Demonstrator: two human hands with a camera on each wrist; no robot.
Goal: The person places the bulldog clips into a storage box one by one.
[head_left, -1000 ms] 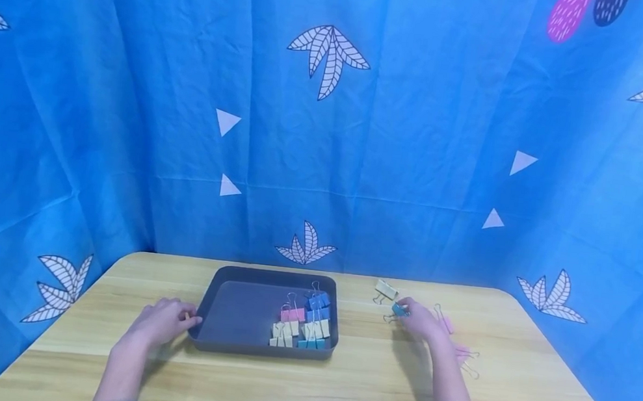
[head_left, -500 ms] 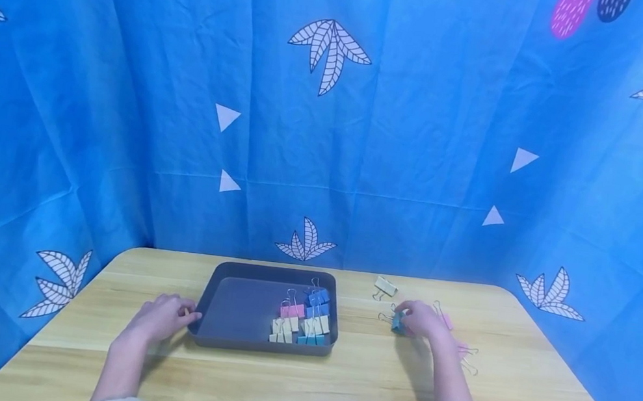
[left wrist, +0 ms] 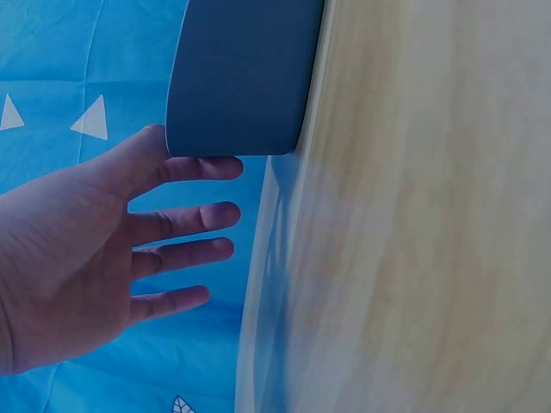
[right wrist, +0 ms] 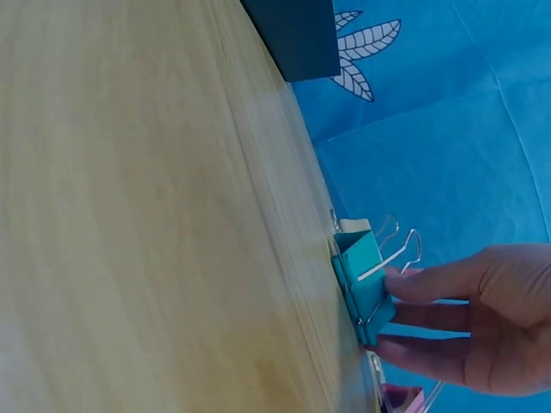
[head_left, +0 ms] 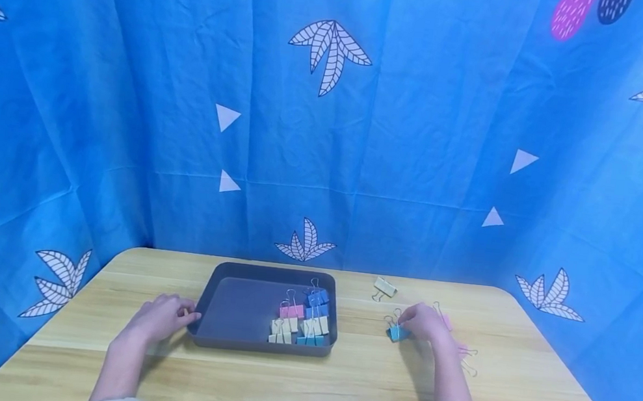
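My right hand [head_left: 425, 322] pinches a teal binder clip [head_left: 398, 333] on the table, right of the tray. In the right wrist view the thumb of the right hand [right wrist: 508, 318] lies against the side of the teal clip [right wrist: 366, 280], whose wire handles stick out. My left hand [head_left: 160, 319] holds the left wall of the dark grey tray [head_left: 259, 346]. In the left wrist view, the left hand's [left wrist: 82, 232] thumb tip is hidden behind the tray wall [left wrist: 241, 77], with the index finger along its outside and the other fingers spread.
Blue clips [head_left: 317, 312], a pink clip [head_left: 292, 311], cream clips [head_left: 283, 330] and a teal clip [head_left: 310, 340] stand in the tray's right part. A cream clip [head_left: 385, 287] lies behind my right hand. Pink clips [head_left: 461, 350] lie right of it, partly hidden by the arm.
The teal clip in my right hand has turned from lying with its handles to the left to standing with its handles up. The left hand stays at the tray.
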